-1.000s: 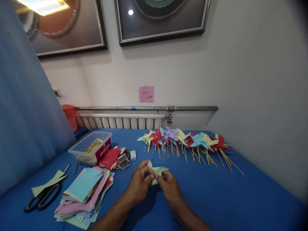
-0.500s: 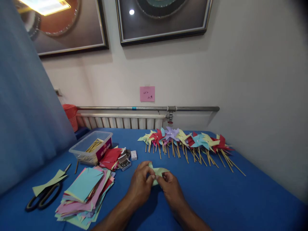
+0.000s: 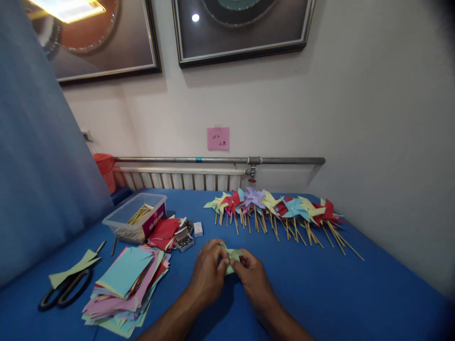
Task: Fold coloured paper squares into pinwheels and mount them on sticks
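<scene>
Both hands are closing in tighter than a second ago, the left hand (image 3: 208,270) and right hand (image 3: 254,277) pinching the green paper (image 3: 232,255) between narrowed fingertips over the blue table (image 3: 320,293), near the paper stack (image 3: 124,284), with the pinwheels (image 3: 277,208) lying beyond.

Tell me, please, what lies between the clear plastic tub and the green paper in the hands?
In the head view, red paper sheets, an open box of small metal pieces and a small white box lie left of the green paper.

Illegible handwriting on pink wall note (image 3: 218,138)
</scene>
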Tool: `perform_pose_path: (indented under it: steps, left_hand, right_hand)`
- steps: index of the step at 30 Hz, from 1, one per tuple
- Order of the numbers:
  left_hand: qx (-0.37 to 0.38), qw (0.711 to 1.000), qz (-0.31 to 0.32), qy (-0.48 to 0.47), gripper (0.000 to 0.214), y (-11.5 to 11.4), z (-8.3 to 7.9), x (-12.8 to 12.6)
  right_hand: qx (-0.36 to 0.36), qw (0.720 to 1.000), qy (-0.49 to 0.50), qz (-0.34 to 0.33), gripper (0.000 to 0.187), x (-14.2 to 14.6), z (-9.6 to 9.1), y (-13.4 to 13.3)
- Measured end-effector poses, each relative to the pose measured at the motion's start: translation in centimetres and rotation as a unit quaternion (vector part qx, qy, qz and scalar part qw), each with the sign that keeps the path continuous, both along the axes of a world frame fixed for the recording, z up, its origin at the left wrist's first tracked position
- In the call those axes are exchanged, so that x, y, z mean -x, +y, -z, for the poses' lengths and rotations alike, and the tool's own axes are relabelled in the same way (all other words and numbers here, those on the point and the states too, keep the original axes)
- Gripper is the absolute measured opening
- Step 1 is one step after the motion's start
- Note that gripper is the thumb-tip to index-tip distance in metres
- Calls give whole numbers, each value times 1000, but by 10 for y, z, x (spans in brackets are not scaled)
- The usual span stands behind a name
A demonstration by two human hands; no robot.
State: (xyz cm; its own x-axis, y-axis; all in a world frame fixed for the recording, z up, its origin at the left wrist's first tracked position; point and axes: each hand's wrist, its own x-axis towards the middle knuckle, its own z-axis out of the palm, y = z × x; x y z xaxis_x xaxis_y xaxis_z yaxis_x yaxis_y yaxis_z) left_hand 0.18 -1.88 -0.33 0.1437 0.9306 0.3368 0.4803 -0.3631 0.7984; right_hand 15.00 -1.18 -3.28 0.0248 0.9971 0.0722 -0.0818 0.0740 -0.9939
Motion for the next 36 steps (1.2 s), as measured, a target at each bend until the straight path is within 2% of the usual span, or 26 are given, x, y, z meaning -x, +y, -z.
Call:
perform_pose_path:
  steps: [11,23,36]
  left_hand:
    - [5,1000,1,9,11,0,-2,1]
    - [-7,1000,-5,1,13,2,0,1]
    - [0,999,-39,-14,13,1,-1,1]
  right_hand:
    - [-1,1000,-16,3,24,-1,1,1]
    - [19,999,32,-10,29,2,0,4]
    - [30,999,35,9,28,0,3,4]
